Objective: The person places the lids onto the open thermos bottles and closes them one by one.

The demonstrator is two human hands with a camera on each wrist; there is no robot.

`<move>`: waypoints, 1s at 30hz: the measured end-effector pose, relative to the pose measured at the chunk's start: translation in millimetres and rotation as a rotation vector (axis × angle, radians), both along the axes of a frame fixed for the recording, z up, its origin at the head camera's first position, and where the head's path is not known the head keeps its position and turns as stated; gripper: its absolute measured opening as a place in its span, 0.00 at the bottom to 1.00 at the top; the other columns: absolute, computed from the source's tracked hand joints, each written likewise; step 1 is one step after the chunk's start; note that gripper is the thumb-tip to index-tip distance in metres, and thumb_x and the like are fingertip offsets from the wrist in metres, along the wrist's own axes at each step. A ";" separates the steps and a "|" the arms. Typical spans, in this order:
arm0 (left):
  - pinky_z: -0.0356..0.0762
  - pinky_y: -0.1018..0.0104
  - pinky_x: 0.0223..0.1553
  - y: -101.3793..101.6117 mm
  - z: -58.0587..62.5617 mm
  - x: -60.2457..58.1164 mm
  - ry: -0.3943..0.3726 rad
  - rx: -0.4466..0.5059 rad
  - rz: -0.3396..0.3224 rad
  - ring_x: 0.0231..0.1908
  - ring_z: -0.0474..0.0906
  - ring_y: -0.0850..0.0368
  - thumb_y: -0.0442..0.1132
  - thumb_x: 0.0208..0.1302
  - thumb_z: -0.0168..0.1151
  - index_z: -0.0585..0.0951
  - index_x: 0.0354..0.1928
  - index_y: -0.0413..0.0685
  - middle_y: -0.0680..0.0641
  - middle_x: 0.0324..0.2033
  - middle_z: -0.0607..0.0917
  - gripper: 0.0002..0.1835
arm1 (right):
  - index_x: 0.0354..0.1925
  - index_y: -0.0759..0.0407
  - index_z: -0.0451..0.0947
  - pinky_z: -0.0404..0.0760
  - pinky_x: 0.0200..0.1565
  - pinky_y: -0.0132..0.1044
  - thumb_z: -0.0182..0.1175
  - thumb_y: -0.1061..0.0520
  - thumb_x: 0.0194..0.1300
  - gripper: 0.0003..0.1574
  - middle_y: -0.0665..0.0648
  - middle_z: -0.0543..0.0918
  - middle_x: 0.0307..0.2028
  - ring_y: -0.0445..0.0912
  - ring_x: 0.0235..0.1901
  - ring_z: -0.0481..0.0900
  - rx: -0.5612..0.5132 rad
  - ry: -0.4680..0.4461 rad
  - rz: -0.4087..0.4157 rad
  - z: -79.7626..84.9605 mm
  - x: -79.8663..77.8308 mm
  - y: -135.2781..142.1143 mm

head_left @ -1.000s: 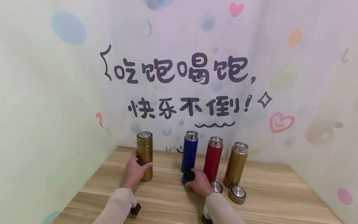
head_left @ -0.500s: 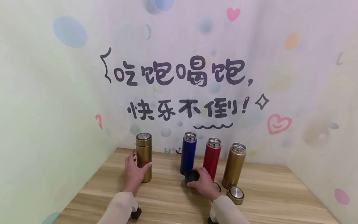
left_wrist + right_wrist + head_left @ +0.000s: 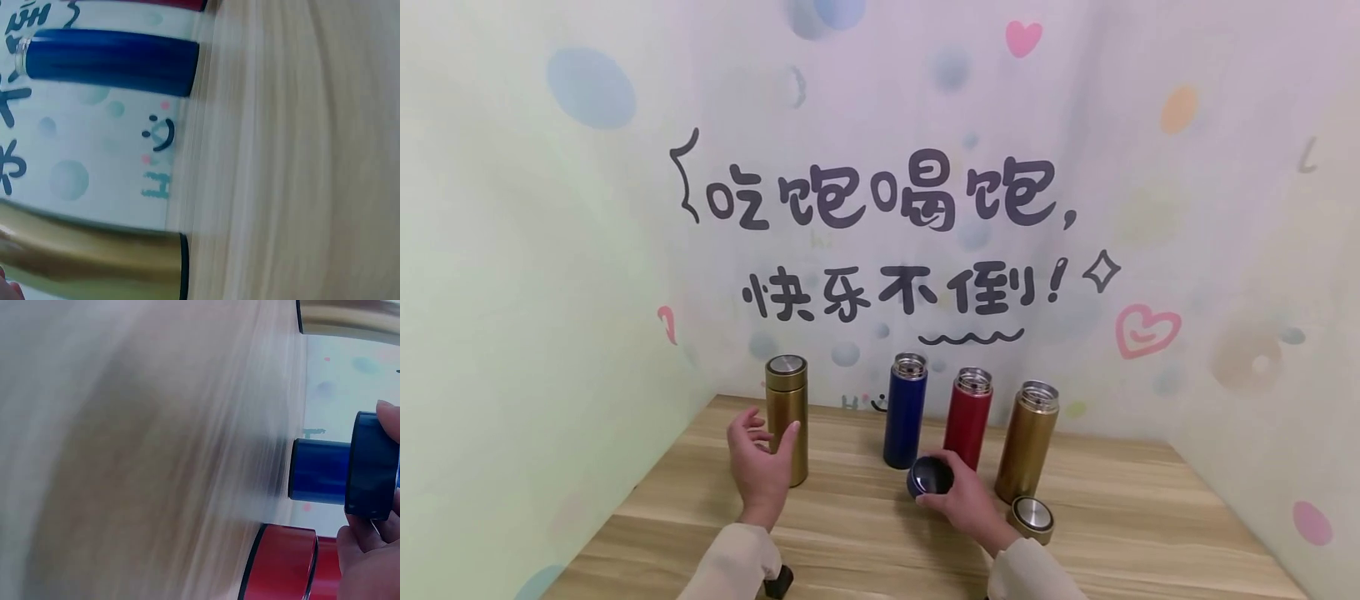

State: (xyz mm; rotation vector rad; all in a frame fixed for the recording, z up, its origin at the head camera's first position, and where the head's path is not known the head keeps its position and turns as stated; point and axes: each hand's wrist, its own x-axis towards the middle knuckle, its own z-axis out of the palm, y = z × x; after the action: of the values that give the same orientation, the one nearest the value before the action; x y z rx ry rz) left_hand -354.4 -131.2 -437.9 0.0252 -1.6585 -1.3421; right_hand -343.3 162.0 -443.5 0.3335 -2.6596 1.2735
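Observation:
My right hand pinches a dark blue bottle lid by its sides, its dark hollow underside tipped towards the head camera. Behind that lid stand an uncapped blue thermos bottle and an uncapped red thermos bottle. The right wrist view shows the blue lid in front of the blue bottle, above a red lid on the table. At the left, a gold thermos bottle with its lid on stands upright. Beside it my left hand is held with fingers loosely bent and thumb raised, gripping nothing.
Further right, an uncapped gold thermos bottle stands with a gold lid in front of it. All are on a wood-grain table that meets a printed wall. My right hand and forearm hide the red lid in the head view.
My left hand has loosened from the capped gold bottle and drawn back slightly. My right hand has lifted the blue lid, moving it right and tilting its hollow side towards the head camera.

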 end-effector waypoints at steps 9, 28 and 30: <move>0.74 0.75 0.29 33.1 -2.8 -0.3 0.102 -0.095 -0.094 0.34 0.75 0.53 0.35 0.54 0.74 0.68 0.57 0.40 0.40 0.45 0.76 0.32 | 0.58 0.57 0.73 0.70 0.57 0.58 0.79 0.56 0.44 0.42 0.62 0.77 0.56 0.57 0.55 0.74 -0.043 0.069 0.011 -3.4 17.3 15.1; 0.75 0.45 0.50 102.4 22.5 -34.6 -0.204 -0.055 -0.436 0.54 0.72 0.44 0.41 0.55 0.74 0.66 0.67 0.49 0.45 0.61 0.70 0.38 | 0.58 0.58 0.74 0.73 0.54 0.52 0.80 0.52 0.43 0.44 0.60 0.78 0.54 0.54 0.53 0.75 -0.072 0.065 -0.017 -8.9 44.0 40.8; 0.72 0.44 0.53 107.2 25.0 -41.5 -0.264 -0.059 -0.479 0.58 0.69 0.43 0.41 0.56 0.73 0.64 0.69 0.50 0.44 0.63 0.69 0.41 | 0.58 0.58 0.74 0.74 0.53 0.51 0.80 0.52 0.43 0.44 0.60 0.78 0.54 0.53 0.52 0.75 -0.077 0.067 -0.012 -9.7 45.9 42.3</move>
State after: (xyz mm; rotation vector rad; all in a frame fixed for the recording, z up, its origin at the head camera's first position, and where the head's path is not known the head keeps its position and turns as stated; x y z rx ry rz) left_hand -396.0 -24.0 -412.9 -0.2549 -2.0092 -1.7004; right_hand -297.4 204.3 -453.2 0.3422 -2.5458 1.3328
